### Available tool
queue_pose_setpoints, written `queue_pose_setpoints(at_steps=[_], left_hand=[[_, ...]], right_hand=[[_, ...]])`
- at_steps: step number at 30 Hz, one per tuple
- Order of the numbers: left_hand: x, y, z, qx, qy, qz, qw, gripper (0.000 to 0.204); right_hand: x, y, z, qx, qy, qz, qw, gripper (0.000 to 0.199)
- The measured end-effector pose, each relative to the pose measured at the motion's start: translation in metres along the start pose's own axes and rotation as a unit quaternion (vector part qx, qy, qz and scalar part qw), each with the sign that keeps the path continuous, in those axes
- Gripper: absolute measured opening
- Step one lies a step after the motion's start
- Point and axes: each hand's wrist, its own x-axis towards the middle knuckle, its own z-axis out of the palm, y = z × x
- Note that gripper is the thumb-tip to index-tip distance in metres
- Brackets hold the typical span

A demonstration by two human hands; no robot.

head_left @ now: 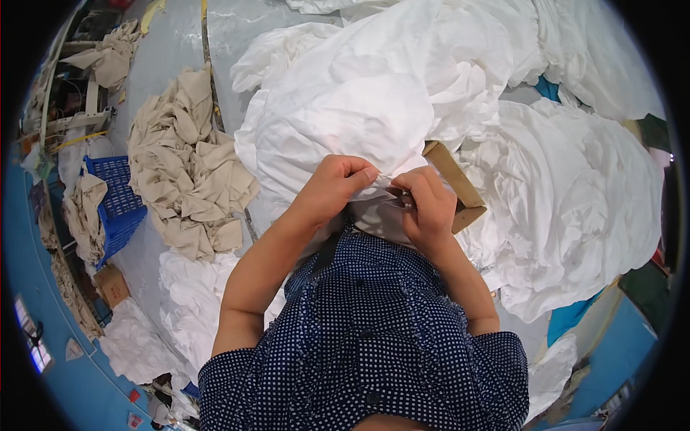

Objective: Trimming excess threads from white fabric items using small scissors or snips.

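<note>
White cloth [345,108] (crumpled) in left grip [332,185].

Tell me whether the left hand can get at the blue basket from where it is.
Probably not as things stand: the heap of beige cloth lies between the left hand and the blue basket, which sits well off to the left, and that hand is pinching white cloth.

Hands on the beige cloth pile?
No: the left hand and right hand are at the white cloth; the beige cloth pile lies to their left.
</note>
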Motion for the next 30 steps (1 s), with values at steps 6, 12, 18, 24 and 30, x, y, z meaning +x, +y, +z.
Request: queue_pose_setpoints(at_steps=[6, 12, 18, 24, 30], left_hand=[[0.001, 0.001, -0.002, 0.025, -0.012, 0.0, 1.0, 0.024], [-0.002, 0.0, -0.005, -0.017, -0.016, -0.018, 1.0, 0.023], [-0.001, 0.003, -0.007, 0.005, -0.029, -0.027, 0.999, 0.024], [-0.002, 0.001, -0.008, 0.013, -0.028, -0.023, 0.999, 0.024], [-0.001, 0.001, -0.008, 0.01, -0.036, -0.022, 0.999, 0.024]], right_hand=[[-0.012, -0.005, -0.01, 0.21, -0.128, 0.123, 0.962, 0.015], [0.0, -0.008, -0.024, 0.128, -0.117, 0.115, 0.978, 0.02], [0.01, 0.013, -0.019, -0.173, -0.062, -0.099, 0.978, 0.025], [0.017, 0.018, -0.019, -0.199, -0.061, -0.172, 0.963, 0.022], [0.018, 0.017, -0.015, -0.183, -0.054, -0.164, 0.968, 0.022]])
